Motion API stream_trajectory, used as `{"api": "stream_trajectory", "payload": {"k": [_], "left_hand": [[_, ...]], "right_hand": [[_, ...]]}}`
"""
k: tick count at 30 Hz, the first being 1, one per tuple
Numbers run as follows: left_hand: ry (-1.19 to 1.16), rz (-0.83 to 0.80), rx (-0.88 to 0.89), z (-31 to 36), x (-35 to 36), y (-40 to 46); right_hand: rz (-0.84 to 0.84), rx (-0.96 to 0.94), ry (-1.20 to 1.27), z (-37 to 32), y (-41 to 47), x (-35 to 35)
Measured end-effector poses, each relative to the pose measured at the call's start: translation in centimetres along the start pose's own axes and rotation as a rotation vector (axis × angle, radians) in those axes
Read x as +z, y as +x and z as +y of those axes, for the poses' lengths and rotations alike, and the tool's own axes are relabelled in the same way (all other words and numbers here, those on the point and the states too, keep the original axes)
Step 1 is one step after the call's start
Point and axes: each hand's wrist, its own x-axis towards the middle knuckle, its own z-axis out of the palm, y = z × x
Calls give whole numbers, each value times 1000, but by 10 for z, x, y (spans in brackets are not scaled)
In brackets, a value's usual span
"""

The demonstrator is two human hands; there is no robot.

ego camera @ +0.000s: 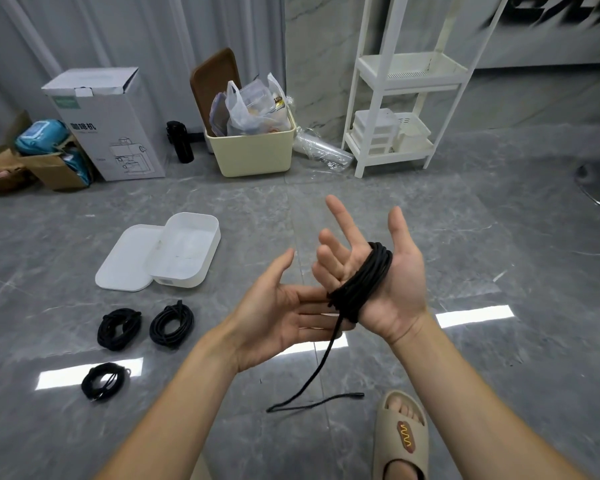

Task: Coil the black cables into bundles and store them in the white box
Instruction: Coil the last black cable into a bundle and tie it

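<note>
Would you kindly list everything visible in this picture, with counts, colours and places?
Coiled black cable bundles: three, black, floor left.
Black cable being wound: one, black, wrapped round right palm, tail trailing to floor.
White plastic box: one, white, open, floor, resting on its lid's edge.
White flat lid: one, white, left of box.
Cream bin: one, cream, holding bags, by wall.
White cardboard carton: one, far left.
White shelf rack: one, back right.
Beige slipper: one, bottom right.
Left hand: open, fingers touching coil.
Right hand: open.

Four cables (359, 284) (three coiled), one box (184, 251)
</note>
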Motion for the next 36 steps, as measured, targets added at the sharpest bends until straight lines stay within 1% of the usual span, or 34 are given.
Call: {"api": "stream_trajectory", "payload": {"k": [3, 6, 11, 17, 20, 24, 26, 29, 31, 33, 34, 36], "left_hand": [[-23, 16, -29, 1, 0, -1], [-20, 20, -54, 3, 3, -3], [10, 47, -82, 2, 4, -4], [69, 59, -83, 0, 1, -4], [122, 72, -83, 1, 0, -3], [217, 89, -77, 4, -1, -3], [281, 113, -64, 6, 0, -3], [396, 155, 10, 9, 4, -3], [466, 182, 92, 11, 4, -6], [500, 202, 166, 14, 3, -9], [502, 209, 193, 16, 2, -10], [490, 236, 236, 18, 2, -12]], "right_hand": [[144, -117, -66, -3, 2, 0], [230, -200, -87, -6, 2, 0], [289, -243, -130, -8, 1, -1], [367, -277, -247, -10, 1, -1], [421, -281, -383, -10, 2, -2], [549, -299, -635, -8, 5, -4], [612, -307, -813, -4, 7, -5], [689, -259, -1305, 5, 7, -10], [672, -165, -1537, 9, 7, -14], [669, -10, -1621, 9, 6, -16], [657, 77, -1621, 10, 5, -15], [590, 232, -1533, 13, 4, -10]]}}
